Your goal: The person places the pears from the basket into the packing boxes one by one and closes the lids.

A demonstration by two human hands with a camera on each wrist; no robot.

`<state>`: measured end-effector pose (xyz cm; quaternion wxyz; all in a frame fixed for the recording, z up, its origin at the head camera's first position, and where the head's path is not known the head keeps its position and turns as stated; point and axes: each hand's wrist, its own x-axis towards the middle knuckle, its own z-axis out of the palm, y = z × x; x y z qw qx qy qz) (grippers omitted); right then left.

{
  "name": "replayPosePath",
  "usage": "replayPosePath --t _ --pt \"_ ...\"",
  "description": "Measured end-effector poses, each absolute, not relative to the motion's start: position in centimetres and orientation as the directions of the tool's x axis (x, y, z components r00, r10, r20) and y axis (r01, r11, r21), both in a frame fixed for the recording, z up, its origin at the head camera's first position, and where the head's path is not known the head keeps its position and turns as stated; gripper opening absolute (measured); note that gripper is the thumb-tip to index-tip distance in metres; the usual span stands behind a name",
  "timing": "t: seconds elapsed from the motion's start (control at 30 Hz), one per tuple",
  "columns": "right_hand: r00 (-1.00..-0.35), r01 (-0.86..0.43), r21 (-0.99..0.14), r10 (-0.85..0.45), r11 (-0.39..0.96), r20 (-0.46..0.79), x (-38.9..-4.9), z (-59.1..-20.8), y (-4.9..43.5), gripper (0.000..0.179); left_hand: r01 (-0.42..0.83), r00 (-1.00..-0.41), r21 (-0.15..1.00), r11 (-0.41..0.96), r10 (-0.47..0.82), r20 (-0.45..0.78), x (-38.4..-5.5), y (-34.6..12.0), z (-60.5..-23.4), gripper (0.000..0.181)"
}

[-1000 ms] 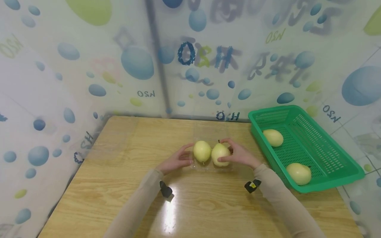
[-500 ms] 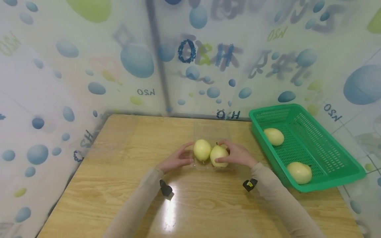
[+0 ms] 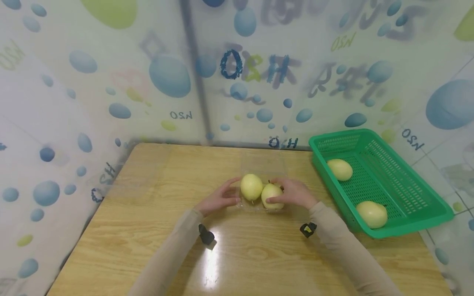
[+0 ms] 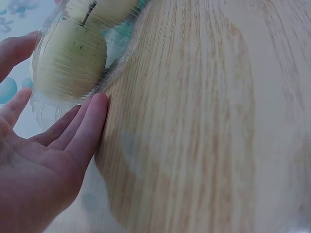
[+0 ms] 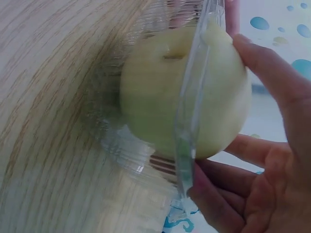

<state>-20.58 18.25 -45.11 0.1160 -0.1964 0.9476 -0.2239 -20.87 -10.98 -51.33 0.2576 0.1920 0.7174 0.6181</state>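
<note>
A clear plastic clamshell box (image 3: 263, 162) lies on the table with its lid raised toward the wall. Two pale yellow-green pears sit side by side in it. My left hand (image 3: 219, 198) is at the box's left side, near the left pear (image 3: 251, 187); in the left wrist view, its fairly straight fingers (image 4: 87, 126) touch the clear wall. With thumb and fingers spread round it, my right hand (image 3: 295, 193) holds the right pear (image 3: 272, 196). The right wrist view shows this pear (image 5: 223, 92) partly below the box rim (image 5: 187, 107), fingers beside the rim.
At the right stands a green plastic basket (image 3: 411, 164) holding two more pears, one at the back (image 3: 340, 169) and one at the front (image 3: 372, 214). Faint clear plastic (image 3: 137, 174) stands at the table's left back corner. A patterned wall borders the wooden table (image 3: 255, 255).
My right hand has shifted slightly left with its pear, bringing it down and closer to the left pear. The left hand has stayed at the box's side.
</note>
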Motion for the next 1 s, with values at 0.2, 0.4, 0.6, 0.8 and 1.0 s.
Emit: replayPosePath --t 0.2,0.4,0.6,0.8,1.0 --pt "-0.872 -0.395 -0.433 -0.479 0.810 -0.100 -20.3 -44.9 18.2 0.071 -0.036 -0.792 0.983 0.178 0.595 -0.137 -20.9 -11.0 -51.5 0.076" --pt "-0.843 -0.418 -0.466 -0.524 0.780 -0.120 -19.7 -44.9 18.2 0.070 -0.031 -0.792 0.984 0.178 0.596 -0.133 -20.8 -11.0 -51.5 0.076" --pt "-0.839 -0.400 -0.521 -0.530 0.754 -0.122 -18.9 -44.5 18.2 0.069 -0.020 -0.790 0.985 0.171 0.601 -0.120 -20.8 -10.9 -51.6 0.076" --pt "-0.842 -0.422 -0.546 -0.537 0.724 -0.061 -18.5 -44.6 18.6 0.061 -0.024 -0.791 0.988 0.155 0.601 -0.114 -20.9 -10.9 -51.7 0.077" --pt "-0.850 -0.428 -0.561 -0.526 0.709 -0.016 -18.1 -44.6 19.2 0.054 -0.021 -0.790 0.988 0.152 0.603 -0.110 -21.0 -10.8 -51.4 0.078"
